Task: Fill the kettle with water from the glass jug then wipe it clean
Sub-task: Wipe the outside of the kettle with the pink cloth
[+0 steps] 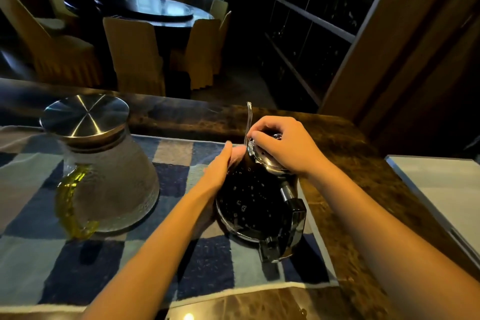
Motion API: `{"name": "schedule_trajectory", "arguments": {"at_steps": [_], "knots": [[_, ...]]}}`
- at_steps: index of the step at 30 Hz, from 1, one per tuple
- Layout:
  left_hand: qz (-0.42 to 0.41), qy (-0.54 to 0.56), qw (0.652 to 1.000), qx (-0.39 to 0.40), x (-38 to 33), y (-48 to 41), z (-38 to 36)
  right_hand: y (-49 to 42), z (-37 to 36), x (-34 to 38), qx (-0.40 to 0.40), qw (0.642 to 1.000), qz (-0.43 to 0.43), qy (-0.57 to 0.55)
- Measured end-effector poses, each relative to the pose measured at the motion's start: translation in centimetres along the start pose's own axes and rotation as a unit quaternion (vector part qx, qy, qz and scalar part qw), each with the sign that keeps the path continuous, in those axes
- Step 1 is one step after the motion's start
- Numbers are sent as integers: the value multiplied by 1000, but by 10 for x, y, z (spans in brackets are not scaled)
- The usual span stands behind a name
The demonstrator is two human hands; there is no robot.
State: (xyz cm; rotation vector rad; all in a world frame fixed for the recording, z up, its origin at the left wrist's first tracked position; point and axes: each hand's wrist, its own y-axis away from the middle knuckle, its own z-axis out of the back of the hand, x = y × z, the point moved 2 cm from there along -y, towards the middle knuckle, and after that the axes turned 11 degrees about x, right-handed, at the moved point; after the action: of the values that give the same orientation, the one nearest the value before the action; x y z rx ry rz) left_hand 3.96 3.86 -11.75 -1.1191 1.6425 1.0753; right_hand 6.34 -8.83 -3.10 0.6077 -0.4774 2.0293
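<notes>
On a checked towel [33, 254], the right hand [283, 145] pinches the lid [265, 161] while the left hand [218, 166] presses flat against the kettle [249, 197]. A hard tug could tip it and spill any water inside.

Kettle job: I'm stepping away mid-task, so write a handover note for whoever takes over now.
Hands: left hand presses flat on the side of the kettle; right hand grips its lid.
Kettle and capped glass jug stand on the checked cloth, jug at left.
Filling: cannot tell if done.
Left: droplets dot the kettle, so wipe it.
</notes>
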Motion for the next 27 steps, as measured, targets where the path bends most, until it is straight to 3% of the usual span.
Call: {"name": "schedule_trajectory", "arguments": {"at_steps": [5,8,12,17,19,21,24,27], "knots": [[-63,-56,995,54,-38,2,-24,1,-1,0,-21,1000,6,-2],[-99,-68,993,20,-27,8,-27,1,-1,1,-26,1000,17,-1],[-215,-208,953,-50,4,32,-34,0,-1,-1,-18,1000,14,-5],[-170,-367,911,-82,59,83,-65,0,-1,-2,-10,1000,18,-8],[-172,-340,919,-98,55,79,-64,0,-1,-2,-12,1000,19,-7],[-169,-227,953,-111,45,58,-52,0,-1,-2,-17,1000,18,-9],[-110,-72,990,-51,35,27,-29,0,-2,-2,-17,1000,17,-10],[-115,-48,991,-52,36,25,-23,0,-1,-2,-18,1000,16,-14]]}}
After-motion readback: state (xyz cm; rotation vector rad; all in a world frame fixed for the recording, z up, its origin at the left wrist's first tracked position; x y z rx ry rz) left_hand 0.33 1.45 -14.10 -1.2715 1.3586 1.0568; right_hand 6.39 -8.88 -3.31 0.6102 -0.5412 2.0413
